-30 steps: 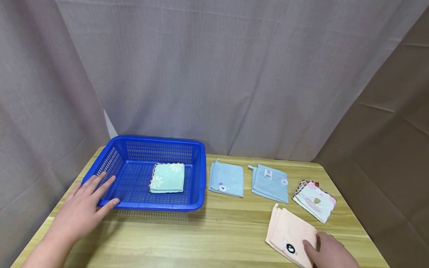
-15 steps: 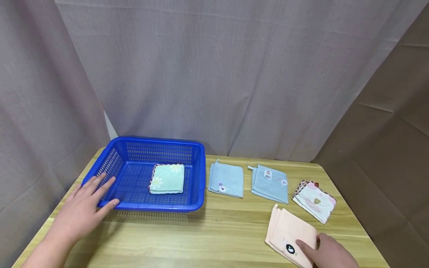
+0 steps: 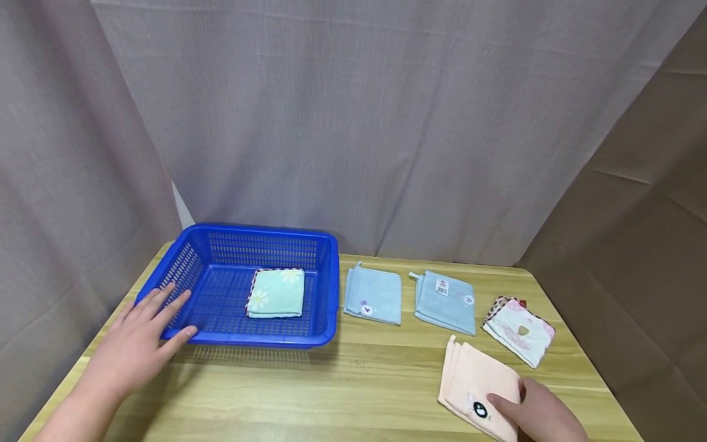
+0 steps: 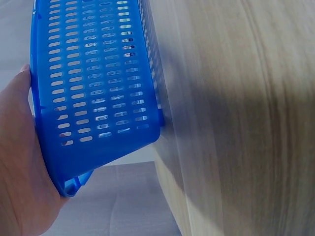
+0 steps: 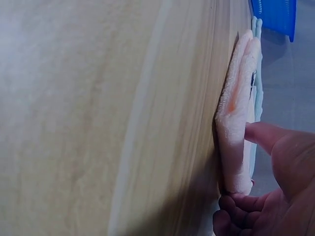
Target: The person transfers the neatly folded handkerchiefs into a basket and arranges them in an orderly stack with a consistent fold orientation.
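Note:
A peach folded towel with a small dark round patch lies at the table's front right. My right hand pinches its right edge, thumb on top and the other fingers curled at the edge. In the right wrist view the thumb presses the towel's upper face, which still lies on the table. My left hand rests with fingers spread over the front left corner of a blue plastic basket. Inside that basket lies a mint green folded towel with daisies.
Two light blue folded towels, a left one and a right one with a label, lie right of the basket. A white and pink towel lies near the right edge of the wooden table. Grey curtains hang behind.
My right thumb has slid left and further onto the peach towel, and the fingers have closed in at its edge. My left hand and the basket stay put.

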{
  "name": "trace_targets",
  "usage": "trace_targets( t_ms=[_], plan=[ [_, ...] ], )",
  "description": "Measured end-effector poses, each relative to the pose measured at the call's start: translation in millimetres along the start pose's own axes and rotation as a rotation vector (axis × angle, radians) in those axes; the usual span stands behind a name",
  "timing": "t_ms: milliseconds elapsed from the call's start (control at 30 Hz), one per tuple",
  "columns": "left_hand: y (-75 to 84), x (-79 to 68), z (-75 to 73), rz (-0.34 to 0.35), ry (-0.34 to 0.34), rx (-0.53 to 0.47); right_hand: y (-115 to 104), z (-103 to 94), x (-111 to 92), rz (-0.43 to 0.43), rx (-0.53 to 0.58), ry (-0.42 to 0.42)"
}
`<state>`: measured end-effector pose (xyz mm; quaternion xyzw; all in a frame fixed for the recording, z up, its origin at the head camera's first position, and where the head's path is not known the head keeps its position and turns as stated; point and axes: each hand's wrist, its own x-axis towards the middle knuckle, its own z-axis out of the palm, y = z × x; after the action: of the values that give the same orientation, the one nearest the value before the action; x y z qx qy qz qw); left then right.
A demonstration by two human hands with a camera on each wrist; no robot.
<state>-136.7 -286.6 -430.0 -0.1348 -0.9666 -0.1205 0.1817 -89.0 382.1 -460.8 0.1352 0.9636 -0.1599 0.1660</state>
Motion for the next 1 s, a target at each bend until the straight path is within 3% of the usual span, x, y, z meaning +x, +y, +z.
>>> trace_targets(
  t_ms=[233, 467, 800, 1000],
  plan=[
    [0.1, 0.2, 0.5, 0.008, 0.003, -0.007, -3, -1.0, -1, -0.008, 0.005, -0.002],
    [-0.9, 0.4, 1.4, 0.01, -0.001, -0.009, -4, 1.9, -3, -0.036, 0.069, 0.064],
    [-0.8, 0.4, 1.2, 0.011, 0.008, -0.002, -11, -0.3, -1, 0.01, 0.161, 0.075],
    [-1.4, 0.3, 1.3, 0.013, 0.016, -0.003, -10, -0.1, 1, -0.013, 0.184, 0.1]
  ],
)
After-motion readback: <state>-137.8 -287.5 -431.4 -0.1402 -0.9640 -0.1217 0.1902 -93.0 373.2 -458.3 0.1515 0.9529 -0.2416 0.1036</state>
